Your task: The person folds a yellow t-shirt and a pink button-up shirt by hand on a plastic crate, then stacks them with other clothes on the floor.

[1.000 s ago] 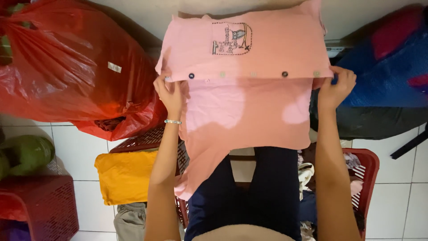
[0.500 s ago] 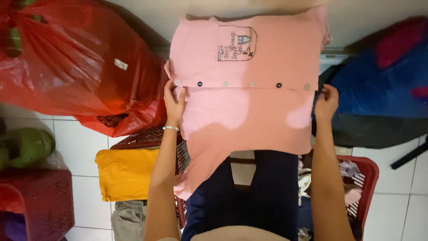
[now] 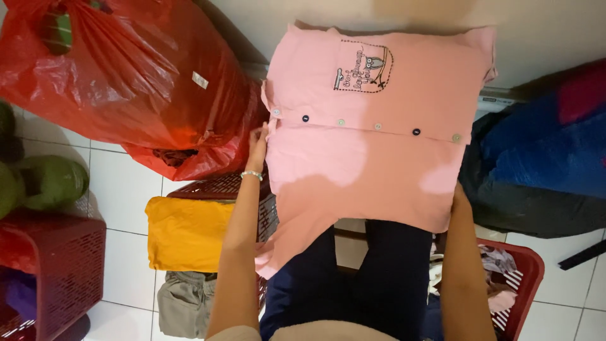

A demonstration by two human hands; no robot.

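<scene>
Far left: a dark red plastic basket (image 3: 60, 265) is sitting on the white tiled floor (image 3: 123, 189), with green rounded objects (image 3: 50, 182) lying just above it. A large red plastic bag (image 3: 120, 76) is bulging beside them, touching the shirt's left edge.

Left of centre: folded yellow cloth (image 3: 186, 232) is resting on a second dark red basket (image 3: 237, 189), grey cloth (image 3: 184, 304) lying just below it.

Left hand (image 3: 257, 144), bead bracelet at the wrist, is gripping the pink buttoned shirt (image 3: 372, 126) at its left edge, fingers closed on the fabric near the button row. The shirt is being held spread flat, front facing the camera, probably so it lies square for folding; it is hanging over the person's dark-trousered lap (image 3: 353, 278).

Right hand (image 3: 458, 201) is holding the shirt's lower right corner; fingers are hidden behind the cloth, so their spread cannot be told.

Right: a red basket of mixed laundry (image 3: 527, 278) is standing by the right arm, and a dark blue bundle (image 3: 543, 158) is crowding in behind the shirt's right edge.
</scene>
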